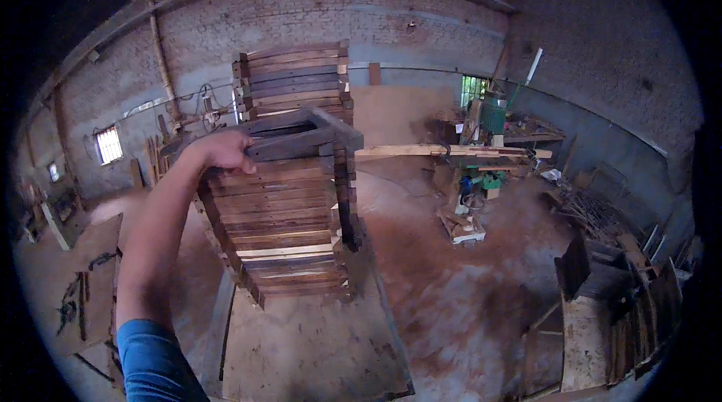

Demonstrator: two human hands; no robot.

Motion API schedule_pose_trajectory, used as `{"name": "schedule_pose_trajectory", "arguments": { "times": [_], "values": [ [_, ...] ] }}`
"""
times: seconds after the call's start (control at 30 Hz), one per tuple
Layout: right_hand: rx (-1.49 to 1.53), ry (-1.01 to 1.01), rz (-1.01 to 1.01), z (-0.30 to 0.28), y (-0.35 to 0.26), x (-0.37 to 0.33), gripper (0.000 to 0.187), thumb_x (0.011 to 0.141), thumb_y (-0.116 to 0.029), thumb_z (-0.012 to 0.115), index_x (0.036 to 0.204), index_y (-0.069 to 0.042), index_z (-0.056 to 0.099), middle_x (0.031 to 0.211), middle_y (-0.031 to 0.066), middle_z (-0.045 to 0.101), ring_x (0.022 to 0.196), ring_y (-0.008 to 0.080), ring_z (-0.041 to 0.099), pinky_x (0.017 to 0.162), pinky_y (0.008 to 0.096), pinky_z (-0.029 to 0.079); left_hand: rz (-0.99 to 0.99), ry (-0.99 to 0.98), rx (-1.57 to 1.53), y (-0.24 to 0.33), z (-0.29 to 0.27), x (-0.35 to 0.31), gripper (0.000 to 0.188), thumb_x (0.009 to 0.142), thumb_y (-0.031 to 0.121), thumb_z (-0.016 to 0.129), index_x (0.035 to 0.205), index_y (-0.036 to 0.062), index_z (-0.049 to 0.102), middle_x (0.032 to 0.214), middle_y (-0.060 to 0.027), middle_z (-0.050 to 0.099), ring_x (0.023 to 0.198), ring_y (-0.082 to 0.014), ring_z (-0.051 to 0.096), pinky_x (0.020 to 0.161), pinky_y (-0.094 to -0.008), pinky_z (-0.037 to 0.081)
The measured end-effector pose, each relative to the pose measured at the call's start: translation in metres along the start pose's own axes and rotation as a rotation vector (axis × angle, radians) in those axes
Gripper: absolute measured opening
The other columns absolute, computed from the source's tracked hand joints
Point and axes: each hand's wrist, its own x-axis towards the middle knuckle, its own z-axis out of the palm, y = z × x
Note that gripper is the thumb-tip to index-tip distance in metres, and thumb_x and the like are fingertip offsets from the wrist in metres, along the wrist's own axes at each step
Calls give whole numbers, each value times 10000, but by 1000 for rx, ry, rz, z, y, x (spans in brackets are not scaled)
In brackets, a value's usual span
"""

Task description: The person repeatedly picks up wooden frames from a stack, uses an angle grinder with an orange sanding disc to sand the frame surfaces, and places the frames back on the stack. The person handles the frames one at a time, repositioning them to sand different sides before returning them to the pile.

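Observation:
My left hand (222, 151) reaches forward and grips a dark wooden frame (301, 133) lying on top of a tall stack of similar wooden frames (282, 225). My left forearm and blue sleeve rise from the lower left edge. The stack leans slightly and stands on a flat board (308, 345) on the floor. A second, taller stack of frames (297, 78) stands just behind it. My right hand is not in view.
This is a brick-walled workshop with a dusty reddish floor. Long planks lie on a workbench (451, 151) at centre right, with green machinery (492, 112) behind. Dark wooden pieces and scrap (617, 289) pile up at the right. Boards lie at the left (83, 282).

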Motion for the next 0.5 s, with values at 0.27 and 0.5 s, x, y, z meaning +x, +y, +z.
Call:
{"name": "schedule_pose_trajectory", "arguments": {
  "times": [0.27,0.5],
  "values": [
    [126,-242,22,-12,-66,5,673,895,-661,522,1158,-57,655,1043,172,685,1029,268,612,866,408,493,130,274,236,-16,61,-70,440,822,374,725,1147,95,623,956,-206,676,891,-398,644,787,-482,510],
    [148,-295,1,-22,-101,21,604,890,-590,559,1136,-46,653,1018,143,677,991,238,608,836,393,495,112,263,479,20,262,-176,383,723,190,697,1082,155,568,798,-80,636,717,-310,656,605,-459,520]
  ]
}}
